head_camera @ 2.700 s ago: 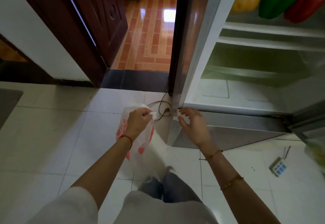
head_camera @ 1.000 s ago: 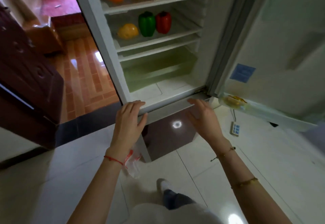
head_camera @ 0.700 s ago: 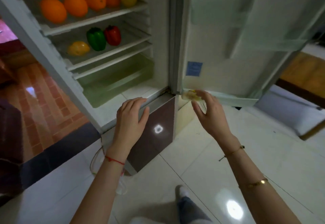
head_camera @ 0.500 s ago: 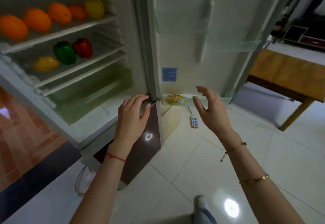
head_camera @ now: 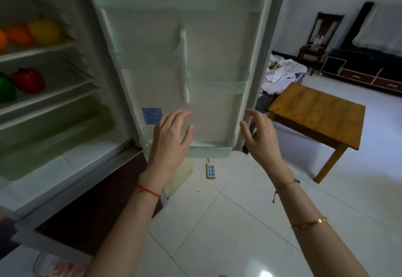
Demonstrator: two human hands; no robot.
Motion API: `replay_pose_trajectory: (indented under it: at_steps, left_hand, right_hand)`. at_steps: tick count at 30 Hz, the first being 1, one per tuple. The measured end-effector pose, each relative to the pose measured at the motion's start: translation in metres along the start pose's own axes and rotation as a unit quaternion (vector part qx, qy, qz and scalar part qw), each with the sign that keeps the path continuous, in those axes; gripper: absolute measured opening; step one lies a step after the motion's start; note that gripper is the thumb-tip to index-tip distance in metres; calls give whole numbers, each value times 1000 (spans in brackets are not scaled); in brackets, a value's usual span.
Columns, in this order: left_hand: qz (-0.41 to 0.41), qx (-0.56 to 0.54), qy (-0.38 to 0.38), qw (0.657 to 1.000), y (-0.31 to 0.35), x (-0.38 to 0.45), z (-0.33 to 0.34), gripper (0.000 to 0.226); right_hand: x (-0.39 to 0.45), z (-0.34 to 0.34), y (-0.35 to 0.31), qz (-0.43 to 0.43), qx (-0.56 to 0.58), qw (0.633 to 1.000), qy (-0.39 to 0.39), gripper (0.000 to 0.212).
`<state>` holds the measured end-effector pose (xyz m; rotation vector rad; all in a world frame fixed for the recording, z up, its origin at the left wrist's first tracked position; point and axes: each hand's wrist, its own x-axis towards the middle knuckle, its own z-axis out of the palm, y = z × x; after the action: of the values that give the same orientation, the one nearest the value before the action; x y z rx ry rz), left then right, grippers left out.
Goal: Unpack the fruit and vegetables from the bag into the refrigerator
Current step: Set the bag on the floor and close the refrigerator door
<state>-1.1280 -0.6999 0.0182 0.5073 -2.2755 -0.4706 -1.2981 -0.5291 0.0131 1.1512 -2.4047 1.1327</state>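
Observation:
The refrigerator stands open, its door (head_camera: 202, 55) swung out ahead of me. Oranges (head_camera: 19, 35) and a yellow fruit (head_camera: 44, 31) lie on an upper shelf, a red pepper (head_camera: 29, 80) and a green pepper (head_camera: 6, 89) on the shelf below. My left hand (head_camera: 170, 137) hovers empty with spread fingers before the lowest door bin (head_camera: 208, 151). My right hand (head_camera: 261, 137) is raised beside the door's outer edge, fingers relaxed, holding nothing. The white plastic bag with red print (head_camera: 58, 266) lies on the floor at the bottom left.
A clear crisper drawer (head_camera: 54, 137) sits under the shelves. A power strip (head_camera: 210, 170) lies on the white tiles below the door. A wooden table (head_camera: 315, 113) stands to the right, with a chair (head_camera: 319, 37) and a dark low cabinet (head_camera: 367, 72) behind.
My view has swung right from the shelves to the door. My left hand has left the fridge's lower edge and moved to the door bin. The bag went from my left hand to the floor.

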Motion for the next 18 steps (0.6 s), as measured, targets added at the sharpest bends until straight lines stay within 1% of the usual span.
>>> replay_pose_trajectory:
  at_steps: [5,8,15,18]
  left_hand:
    - [22,24,20,999,50,48,44,44]
    - [25,58,28,998,69,71,62,47]
    - [4,129,13,992,82,99,86,53]
    - [-20,139,-9,990,81,102,90,55]
  right_hand:
    - [55,-27,50,-3,29,999,18,45]
    - [87,-36,66,-6,56,998,21,49]
    - [150,-31,86,-1,97,995,4,55]
    - [167,-26,88,12,116,993,-6,58]
